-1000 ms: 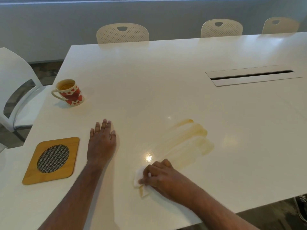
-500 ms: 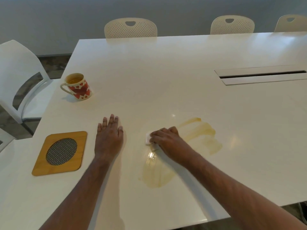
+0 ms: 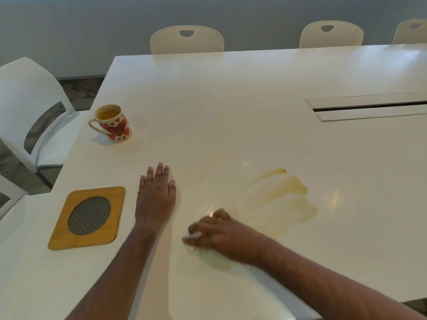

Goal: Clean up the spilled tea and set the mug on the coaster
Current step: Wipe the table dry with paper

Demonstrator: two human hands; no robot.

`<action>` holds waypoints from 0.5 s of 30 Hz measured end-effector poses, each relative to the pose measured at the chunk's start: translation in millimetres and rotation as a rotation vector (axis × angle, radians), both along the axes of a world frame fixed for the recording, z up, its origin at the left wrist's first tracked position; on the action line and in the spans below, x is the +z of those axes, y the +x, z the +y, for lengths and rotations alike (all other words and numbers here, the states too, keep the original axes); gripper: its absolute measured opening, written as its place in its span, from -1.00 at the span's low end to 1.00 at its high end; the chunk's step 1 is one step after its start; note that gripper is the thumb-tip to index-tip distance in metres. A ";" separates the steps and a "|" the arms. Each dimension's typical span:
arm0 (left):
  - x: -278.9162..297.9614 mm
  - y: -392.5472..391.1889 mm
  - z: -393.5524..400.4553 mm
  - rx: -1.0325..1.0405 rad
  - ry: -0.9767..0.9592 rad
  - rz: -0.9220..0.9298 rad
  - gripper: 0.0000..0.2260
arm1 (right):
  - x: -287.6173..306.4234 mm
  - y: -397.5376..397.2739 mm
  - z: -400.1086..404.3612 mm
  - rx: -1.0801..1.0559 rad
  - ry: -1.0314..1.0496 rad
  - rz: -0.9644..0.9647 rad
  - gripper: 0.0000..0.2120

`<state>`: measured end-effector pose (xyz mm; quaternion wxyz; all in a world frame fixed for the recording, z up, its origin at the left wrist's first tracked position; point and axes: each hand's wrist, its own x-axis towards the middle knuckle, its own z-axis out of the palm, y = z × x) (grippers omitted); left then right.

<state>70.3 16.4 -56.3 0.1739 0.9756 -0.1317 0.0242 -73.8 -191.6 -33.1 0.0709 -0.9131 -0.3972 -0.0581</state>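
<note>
white table [image 3: 254, 112] holds a tea smear [image 3: 284, 195]. right hand [image 3: 221, 234] curls around a tissue [image 3: 196, 241] beside it; left hand [image 3: 156, 195] lies flat, fingers spread. mug [image 3: 113, 123] stands beyond the coaster [image 3: 87, 218], apart.

I can read no text, no label, no brand and no number anywhere in my view. The mug [image 3: 113, 123] carries only a pattern of red hearts, without any words. The coaster [image 3: 87, 218] shows only plain wood and a dark woven oval, with no mark on it. The white worktop [image 3: 231, 112] and the chairs [image 3: 187, 40] behind it have no sign or writing that I can see.
</note>
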 end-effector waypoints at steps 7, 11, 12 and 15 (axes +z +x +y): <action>-1.7 0.6 0.1 0.001 -0.006 0.004 -0.49 | -2.5 98.6 -55.4 -0.491 0.150 -0.043 -0.68; -2.5 -0.4 1.6 0.001 -0.008 0.000 -0.49 | 1.2 105.6 -53.7 -0.518 0.170 -0.004 -0.65; -2.6 0.1 2.3 -0.001 -0.008 -0.001 -0.49 | 2.7 98.9 -45.8 -0.480 0.185 0.014 -0.66; -4.6 1.9 3.4 -0.007 -0.005 0.005 -0.49 | 4.4 64.8 -19.0 -0.297 0.196 0.080 -0.70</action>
